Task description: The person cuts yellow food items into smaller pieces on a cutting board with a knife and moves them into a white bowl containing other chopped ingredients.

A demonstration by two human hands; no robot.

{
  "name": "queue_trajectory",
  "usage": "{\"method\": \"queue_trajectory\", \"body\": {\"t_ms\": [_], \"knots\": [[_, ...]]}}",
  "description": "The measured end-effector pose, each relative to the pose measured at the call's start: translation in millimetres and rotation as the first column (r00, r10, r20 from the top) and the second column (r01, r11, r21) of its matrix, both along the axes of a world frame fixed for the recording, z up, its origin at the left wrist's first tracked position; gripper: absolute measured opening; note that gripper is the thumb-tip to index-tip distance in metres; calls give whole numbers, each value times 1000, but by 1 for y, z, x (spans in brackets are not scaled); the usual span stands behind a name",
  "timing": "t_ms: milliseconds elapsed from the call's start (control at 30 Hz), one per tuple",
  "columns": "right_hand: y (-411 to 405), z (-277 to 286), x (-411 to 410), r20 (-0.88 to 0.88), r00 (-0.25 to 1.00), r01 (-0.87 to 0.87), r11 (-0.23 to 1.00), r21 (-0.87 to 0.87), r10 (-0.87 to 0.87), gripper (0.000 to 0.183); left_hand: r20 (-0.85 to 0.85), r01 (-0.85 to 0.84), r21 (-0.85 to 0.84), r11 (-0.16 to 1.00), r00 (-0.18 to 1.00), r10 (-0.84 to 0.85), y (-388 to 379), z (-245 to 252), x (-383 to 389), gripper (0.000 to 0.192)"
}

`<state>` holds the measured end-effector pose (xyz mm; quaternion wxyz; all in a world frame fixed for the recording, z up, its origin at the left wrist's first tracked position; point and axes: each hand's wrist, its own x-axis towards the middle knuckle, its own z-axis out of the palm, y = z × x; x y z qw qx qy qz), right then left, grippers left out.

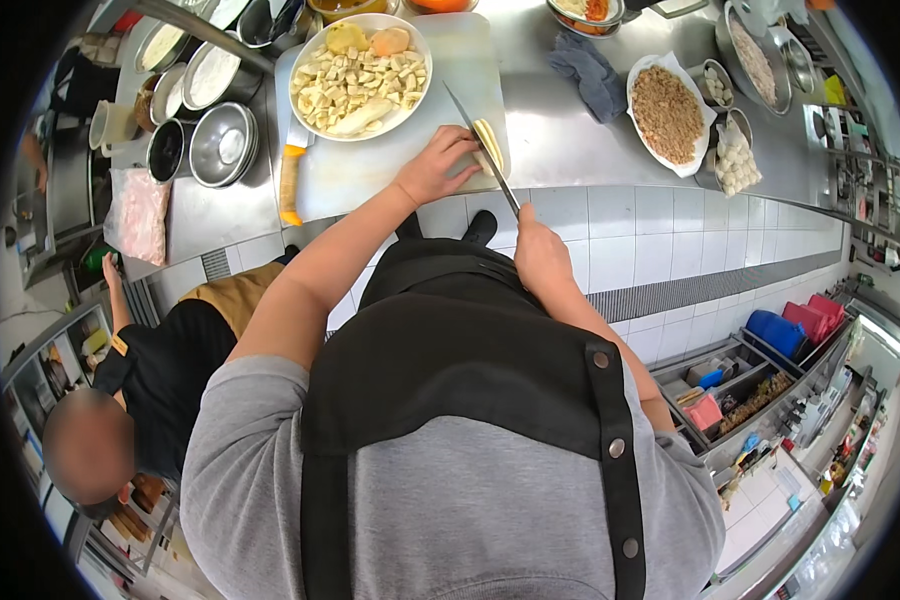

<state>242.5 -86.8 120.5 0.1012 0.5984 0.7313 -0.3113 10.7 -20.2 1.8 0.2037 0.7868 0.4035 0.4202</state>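
My right hand (541, 251) is closed around the handle of a long kitchen knife (487, 152). Its blade crosses over a peeled banana (490, 142), split lengthwise, near the right edge of the pale cutting board (412, 165). The fingers of my left hand (444, 163) touch the banana on the blade's left side; how firmly they grip it cannot be told. On the board stands a white bowl (297, 105) of diced banana, with a whole peeled piece and two yellowish round pieces on top. A second knife with an orange-and-tan handle (290, 180) lies at the board's left edge.
A blue-grey cloth (589, 73) and a lined plate of brown crumbly food (667, 116) are on the steel counter (562, 150) at right. Metal bowls (221, 146) and a bag of pale pink food (139, 214) are at left. A co-worker (165, 367) stands at my left.
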Motion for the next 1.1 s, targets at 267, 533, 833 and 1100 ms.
{"method": "queue_trajectory", "body": {"t_ms": [267,533,833,1100], "knots": [[17,-56,-13,-86,995,59,993,104,-50,18,29,25,-5,1000,999,-25,3,-2,3,39],[23,-59,-7,-138,990,24,997,71,-14,19,-24,37,36,999,999,-36,5,2,0,41],[15,-52,-13,-90,996,31,992,120,-21,28,-585,245,22,969,790,-186,39,71,8,26],[0,-21,12,-118,992,51,993,103,-39,25,-651,325,-134,936,683,-331,58,86,15,54]]}}
